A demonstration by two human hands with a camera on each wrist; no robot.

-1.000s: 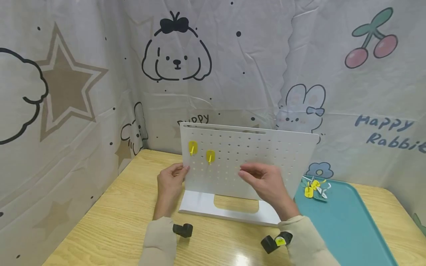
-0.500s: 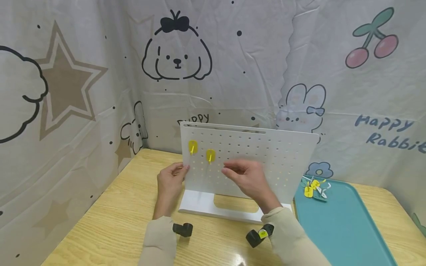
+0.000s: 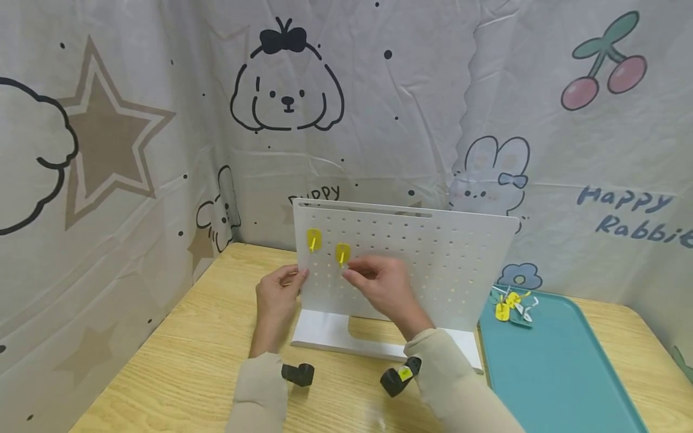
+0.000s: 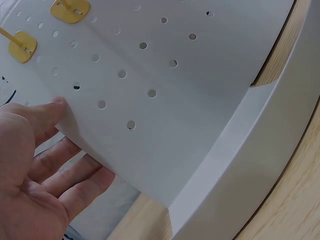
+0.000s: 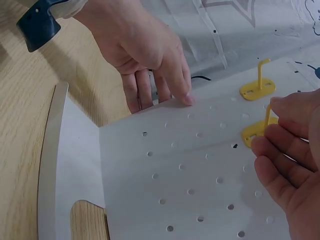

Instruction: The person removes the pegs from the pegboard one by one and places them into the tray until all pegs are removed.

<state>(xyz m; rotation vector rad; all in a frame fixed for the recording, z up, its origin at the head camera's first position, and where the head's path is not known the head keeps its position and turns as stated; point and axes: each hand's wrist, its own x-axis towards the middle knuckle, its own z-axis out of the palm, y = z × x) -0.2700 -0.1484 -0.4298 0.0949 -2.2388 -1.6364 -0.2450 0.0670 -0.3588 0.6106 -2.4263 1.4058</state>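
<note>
A white pegboard [image 3: 433,246] stands upright on its white base [image 3: 325,328]. My left hand [image 3: 277,294] holds its left edge, the thumb [image 4: 56,107] on the front face and the fingers behind. Two yellow hooks are mounted on the board's left part. The upper left hook [image 3: 313,240] stands apart from both hands. At the second hook [image 3: 343,252], my right hand [image 3: 381,285] has thumb and fingertips at the prong, pinching it. In the right wrist view, these fingers partly cover that hook's plate [image 5: 250,135].
A teal tray [image 3: 552,361] lies right of the pegboard, with several yellow and white hooks [image 3: 511,307] heaped at its far left corner. The wooden table [image 3: 184,361] bears everything. A printed curtain [image 3: 379,120] hangs behind and at the left.
My right hand has moved left across the front of the board to the second yellow hook. The left hand and the board have stayed in place.
</note>
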